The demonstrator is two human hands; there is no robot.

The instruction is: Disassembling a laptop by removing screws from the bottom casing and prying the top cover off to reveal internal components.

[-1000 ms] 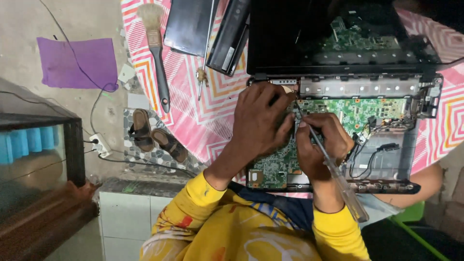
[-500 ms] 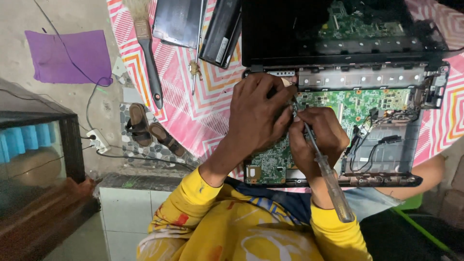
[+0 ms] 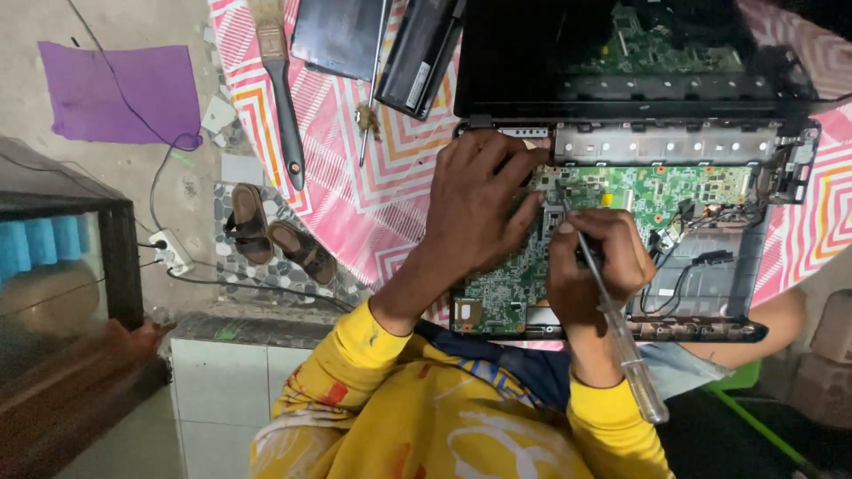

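Right hand (image 3: 590,266) closed around a clear-handled screwdriver (image 3: 621,333), tip down on the green motherboard (image 3: 674,191) inside the opened laptop base (image 3: 710,284) near the table's front edge. Left hand (image 3: 479,204) rests flat on the board, fingers spread, gripping nothing

Free room: bare patterned cloth (image 3: 355,204) left of laptop base (image 3: 701,284); obstacles: brush (image 3: 282,98), small screwdriver (image 3: 368,111), battery (image 3: 417,58), dark panel (image 3: 337,35) up top; both hands crowd green board (image 3: 657,191) centre.
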